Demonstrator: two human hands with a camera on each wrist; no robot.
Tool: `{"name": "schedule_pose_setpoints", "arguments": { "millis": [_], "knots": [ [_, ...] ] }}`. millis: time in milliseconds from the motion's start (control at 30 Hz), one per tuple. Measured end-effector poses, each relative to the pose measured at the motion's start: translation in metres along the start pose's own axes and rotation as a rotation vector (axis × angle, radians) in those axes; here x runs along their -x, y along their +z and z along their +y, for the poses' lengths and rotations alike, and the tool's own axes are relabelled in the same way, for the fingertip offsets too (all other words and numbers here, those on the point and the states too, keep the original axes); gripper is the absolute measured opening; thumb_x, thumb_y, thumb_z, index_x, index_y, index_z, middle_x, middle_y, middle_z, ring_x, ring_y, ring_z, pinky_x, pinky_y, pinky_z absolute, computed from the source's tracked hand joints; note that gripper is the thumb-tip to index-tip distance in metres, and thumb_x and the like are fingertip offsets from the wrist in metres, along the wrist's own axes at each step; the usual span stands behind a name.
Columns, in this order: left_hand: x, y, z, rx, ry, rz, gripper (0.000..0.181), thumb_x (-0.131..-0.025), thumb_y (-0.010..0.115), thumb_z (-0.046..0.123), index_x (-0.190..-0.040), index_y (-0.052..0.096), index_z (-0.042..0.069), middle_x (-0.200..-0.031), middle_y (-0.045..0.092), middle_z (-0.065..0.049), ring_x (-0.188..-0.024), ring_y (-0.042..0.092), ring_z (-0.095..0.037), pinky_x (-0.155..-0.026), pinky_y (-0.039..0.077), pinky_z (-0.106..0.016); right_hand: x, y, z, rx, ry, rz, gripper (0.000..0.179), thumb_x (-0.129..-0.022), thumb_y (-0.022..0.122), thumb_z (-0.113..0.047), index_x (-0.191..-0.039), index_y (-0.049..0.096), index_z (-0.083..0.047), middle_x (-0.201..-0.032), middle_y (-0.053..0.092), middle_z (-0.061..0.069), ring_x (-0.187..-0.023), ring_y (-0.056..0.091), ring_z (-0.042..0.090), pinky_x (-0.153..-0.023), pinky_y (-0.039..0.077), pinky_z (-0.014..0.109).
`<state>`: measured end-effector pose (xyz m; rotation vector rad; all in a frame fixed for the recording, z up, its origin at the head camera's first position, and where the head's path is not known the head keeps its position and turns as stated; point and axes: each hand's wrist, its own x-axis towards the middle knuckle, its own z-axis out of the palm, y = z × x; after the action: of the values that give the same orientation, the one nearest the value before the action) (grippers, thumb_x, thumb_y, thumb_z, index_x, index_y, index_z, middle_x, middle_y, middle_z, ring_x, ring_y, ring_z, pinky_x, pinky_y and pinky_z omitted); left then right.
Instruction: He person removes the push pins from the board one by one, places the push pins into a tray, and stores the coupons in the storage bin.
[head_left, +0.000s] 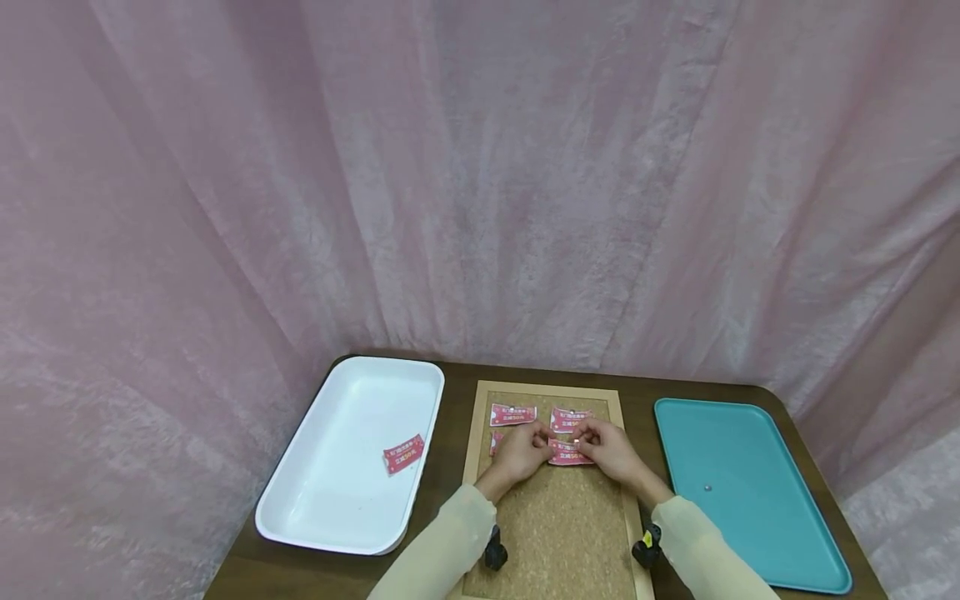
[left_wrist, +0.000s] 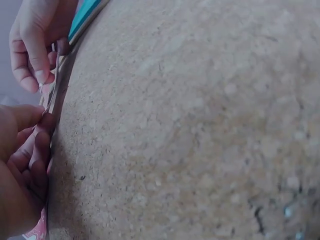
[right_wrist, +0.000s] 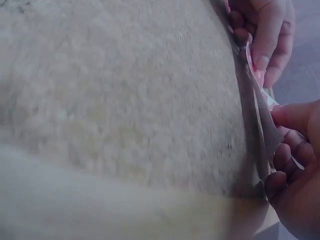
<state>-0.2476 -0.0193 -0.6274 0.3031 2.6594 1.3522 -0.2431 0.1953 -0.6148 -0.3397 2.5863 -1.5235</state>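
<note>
A red-and-white paper coupon [head_left: 567,453] lies over the cork board [head_left: 558,517], its lower edge lifted off the cork in the right wrist view. My left hand [head_left: 523,451] pinches the coupon's left end between thumb and fingers. At its upper right part, my right hand [head_left: 606,450] pinches a small clear push pin [right_wrist: 270,102] against the paper; the pin's tip is hidden. Above sit two pinned coupons, one at the upper left [head_left: 513,415] and one at the upper right [head_left: 570,419]. Another coupon [head_left: 496,442] is partly covered by my left hand.
To the left stands a white tray [head_left: 337,450] holding one loose coupon [head_left: 403,455]. On the right, a teal tray [head_left: 738,467] carries a small push pin [head_left: 707,487]. A pink curtain [head_left: 525,208] hangs behind the dark wooden table [head_left: 457,417].
</note>
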Motion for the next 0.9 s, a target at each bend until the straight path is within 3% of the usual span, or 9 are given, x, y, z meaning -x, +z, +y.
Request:
{"name": "schedule_pose_setpoints", "arguments": {
  "millis": [200,400,600,700,833,900],
  "knots": [
    [0.0,-0.001,0.001,-0.055,0.025,-0.007,0.014,-0.094,0.079,0.02,-0.108,0.076,0.02,-0.077,0.068,0.013,-0.065,0.055,0.0,-0.06,0.043,-0.023,0.004,-0.011,0.003,0.055,-0.009,0.02,0.004,-0.095,0.071,0.002,-0.099,0.073,0.001,-0.088,0.071,0.007,-0.076,0.054,0.009,-0.068,0.046,0.024],
    [0.001,-0.006,0.001,0.005,0.038,-0.045,0.017,-0.098,0.076,0.021,-0.115,0.075,0.016,-0.082,0.069,0.01,-0.073,0.059,-0.002,-0.068,0.051,-0.027,0.007,-0.019,0.003,0.085,-0.005,0.024,0.005,-0.096,0.073,-0.001,-0.097,0.077,-0.003,-0.085,0.072,0.005,-0.074,0.054,0.01,-0.066,0.045,0.024],
    [0.004,-0.014,0.001,0.097,0.058,-0.057,0.02,-0.101,0.073,0.018,-0.12,0.073,0.01,-0.084,0.069,0.006,-0.074,0.06,-0.004,-0.069,0.051,-0.026,0.009,-0.021,-0.005,0.009,-0.017,-0.003,0.006,-0.096,0.073,0.001,-0.101,0.076,0.0,-0.081,0.072,0.017,-0.068,0.066,0.034,-0.057,0.05,0.025],
    [0.004,-0.017,0.001,0.127,0.072,-0.059,0.022,-0.1,0.074,0.017,-0.121,0.073,0.008,-0.083,0.068,0.005,-0.068,0.057,-0.005,-0.063,0.048,-0.025,0.008,-0.024,-0.009,0.009,-0.009,-0.003,0.007,-0.096,0.074,0.0,-0.101,0.078,-0.002,-0.078,0.071,0.013,-0.065,0.064,0.029,-0.055,0.049,0.026],
    [0.007,-0.026,-0.003,0.148,0.083,-0.06,0.023,-0.1,0.073,0.015,-0.122,0.072,0.007,-0.082,0.069,0.002,-0.065,0.056,-0.006,-0.06,0.046,-0.025,0.009,-0.029,-0.008,0.039,-0.001,0.016,0.01,-0.094,0.074,0.002,-0.1,0.079,-0.004,-0.082,0.071,0.005,-0.069,0.057,0.012,-0.059,0.048,0.025],
    [0.01,-0.031,-0.006,0.153,0.082,-0.054,0.023,-0.1,0.073,0.013,-0.122,0.072,0.006,-0.081,0.07,0.001,-0.065,0.056,-0.006,-0.06,0.045,-0.024,0.011,-0.031,-0.006,0.047,-0.004,0.025,0.009,-0.094,0.074,0.002,-0.101,0.078,-0.002,-0.085,0.072,0.005,-0.072,0.055,0.011,-0.061,0.047,0.025]
  ]
}}
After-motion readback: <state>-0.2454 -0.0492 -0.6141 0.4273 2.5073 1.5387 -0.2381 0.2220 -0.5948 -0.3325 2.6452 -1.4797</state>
